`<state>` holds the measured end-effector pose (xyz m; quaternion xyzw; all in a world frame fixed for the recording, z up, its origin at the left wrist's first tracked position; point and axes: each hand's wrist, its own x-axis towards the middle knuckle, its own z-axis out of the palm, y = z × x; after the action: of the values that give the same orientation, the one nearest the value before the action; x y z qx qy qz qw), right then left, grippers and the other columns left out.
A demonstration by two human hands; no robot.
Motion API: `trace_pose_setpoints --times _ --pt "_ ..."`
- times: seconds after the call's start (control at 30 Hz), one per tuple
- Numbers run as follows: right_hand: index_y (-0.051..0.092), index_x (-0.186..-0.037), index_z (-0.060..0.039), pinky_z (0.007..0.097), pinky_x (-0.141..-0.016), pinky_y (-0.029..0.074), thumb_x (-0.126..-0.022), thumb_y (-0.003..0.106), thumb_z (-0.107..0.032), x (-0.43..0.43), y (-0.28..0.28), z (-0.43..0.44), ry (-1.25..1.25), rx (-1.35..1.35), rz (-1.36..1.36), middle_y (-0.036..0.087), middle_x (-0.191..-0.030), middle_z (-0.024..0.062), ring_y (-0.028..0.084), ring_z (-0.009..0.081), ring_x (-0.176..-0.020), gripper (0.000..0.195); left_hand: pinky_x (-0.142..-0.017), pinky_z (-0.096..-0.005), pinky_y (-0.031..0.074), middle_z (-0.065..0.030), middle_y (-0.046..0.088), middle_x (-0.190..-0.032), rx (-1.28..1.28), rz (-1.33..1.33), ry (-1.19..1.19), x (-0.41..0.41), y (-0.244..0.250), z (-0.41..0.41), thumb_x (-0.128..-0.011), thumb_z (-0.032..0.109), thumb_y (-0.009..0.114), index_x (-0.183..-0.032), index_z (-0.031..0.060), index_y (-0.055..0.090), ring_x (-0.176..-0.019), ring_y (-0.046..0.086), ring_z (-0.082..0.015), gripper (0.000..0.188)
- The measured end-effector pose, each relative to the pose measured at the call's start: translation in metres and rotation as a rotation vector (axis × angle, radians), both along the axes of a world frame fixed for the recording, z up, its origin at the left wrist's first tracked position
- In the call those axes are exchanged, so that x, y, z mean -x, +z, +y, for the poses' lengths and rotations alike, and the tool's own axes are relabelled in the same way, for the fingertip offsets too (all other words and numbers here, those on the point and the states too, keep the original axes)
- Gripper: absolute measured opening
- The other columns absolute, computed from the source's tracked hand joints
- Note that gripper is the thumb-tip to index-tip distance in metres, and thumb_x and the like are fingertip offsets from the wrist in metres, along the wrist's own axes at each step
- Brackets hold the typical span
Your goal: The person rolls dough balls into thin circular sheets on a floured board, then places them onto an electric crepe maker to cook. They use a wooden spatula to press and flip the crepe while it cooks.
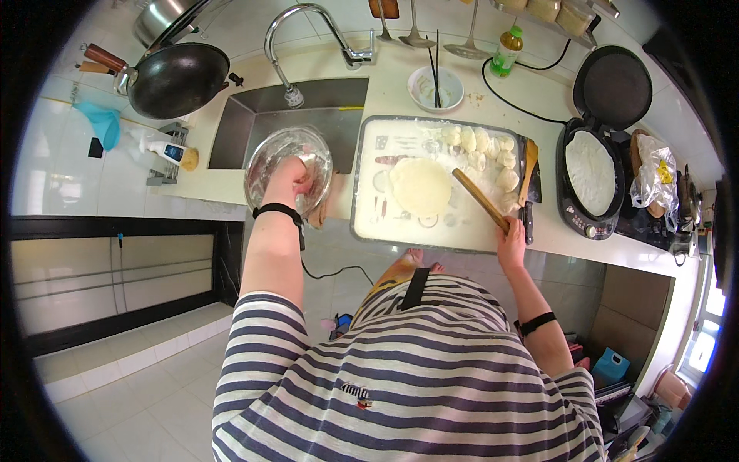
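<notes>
My left hand [294, 173] reaches down inside a metal bowl [257, 153] dusted with flour, at the front edge of the sink; its fingers are partly hidden, so whether they grip anything is unclear. My right hand [511, 245] holds one end of a wooden rolling pin [480, 199], which slants over a floured pastry mat [369, 225]. A round, flat sheet of dough [421, 187] lies on the mat to the left of the pin. Several dough pieces [476, 160] sit along the mat's back right corner.
Right of the mat stands an electric griddle [589, 179], lid up, with a flatbread [590, 170] inside. A wooden spatula [529, 170] and a black-handled knife [527, 222] lie at the mat's right edge. Behind it is a white bowl [417, 86] with chopsticks [437, 69]. A faucet [271, 49] arches over the sink [234, 130].
</notes>
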<state>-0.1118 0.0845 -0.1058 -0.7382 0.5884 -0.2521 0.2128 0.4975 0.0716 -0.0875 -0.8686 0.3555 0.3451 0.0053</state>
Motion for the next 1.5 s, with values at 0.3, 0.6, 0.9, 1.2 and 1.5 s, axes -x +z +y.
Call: trace_pose_setpoints --times 0.3,0.6,0.9,1.2,1.5 --pt "0.051 -0.113 -0.0029 0.0462 -0.089 0.042 -0.086 0.061 -0.008 0.004 -0.004 0.0 -0.011 -0.016 -0.038 0.055 -0.103 0.0176 0.052 0.0381 -0.102 0.03 -0.08 -0.0254 0.05 -0.0056 0.066 -0.095 0.473 0.645 0.095 0.052 0.125 -0.005 -0.081 0.004 0.064 -0.101 -0.0019 0.064 -0.09 0.063 -0.0155 0.021" --pt "0.053 -0.11 -0.0022 0.0448 -0.089 0.044 -0.083 0.065 -0.009 0.003 -0.005 0.0 -0.053 -0.023 -0.069 0.057 -0.103 0.017 0.054 0.0375 -0.102 0.03 -0.073 -0.0267 0.051 -0.0078 0.07 -0.089 0.553 0.468 -0.219 0.231 0.086 -0.039 -0.086 0.006 0.059 -0.106 -0.0024 0.068 -0.079 0.064 -0.0119 0.024" --pt "0.054 -0.108 -0.0038 0.0451 -0.086 0.044 -0.084 0.066 -0.012 0.003 0.003 0.013 -0.097 -0.042 -0.117 0.057 -0.1 0.0161 0.054 0.0375 -0.099 0.028 -0.104 -0.0381 0.041 -0.021 0.052 -0.135 0.806 0.242 -0.66 0.28 0.003 0.003 -0.089 0.007 0.051 -0.129 -0.0013 0.054 -0.125 0.051 -0.0326 0.041" --pt "0.052 -0.11 -0.0037 0.0439 -0.086 0.045 -0.086 0.064 -0.012 0.004 0.023 0.022 -0.071 -0.03 -0.08 0.055 -0.101 0.0154 0.054 0.0357 -0.098 0.028 -0.117 -0.0505 0.015 -0.0182 0.018 -0.157 0.561 -0.206 -0.866 0.343 -0.019 0.0 -0.094 0.036 0.05 -0.147 -0.0008 0.028 -0.145 0.018 -0.031 0.068" --pt "0.052 -0.109 -0.0035 0.0434 -0.085 0.044 -0.087 0.063 -0.011 0.0 0.041 0.031 -0.129 -0.078 -0.094 0.055 -0.1 0.0139 0.055 0.0346 -0.099 0.026 -0.118 -0.0508 0.013 -0.0177 0.016 -0.157 0.502 -0.36 -0.666 0.288 -0.026 -0.023 -0.095 0.033 0.047 -0.149 0.0008 0.023 -0.147 0.014 -0.0304 0.068"
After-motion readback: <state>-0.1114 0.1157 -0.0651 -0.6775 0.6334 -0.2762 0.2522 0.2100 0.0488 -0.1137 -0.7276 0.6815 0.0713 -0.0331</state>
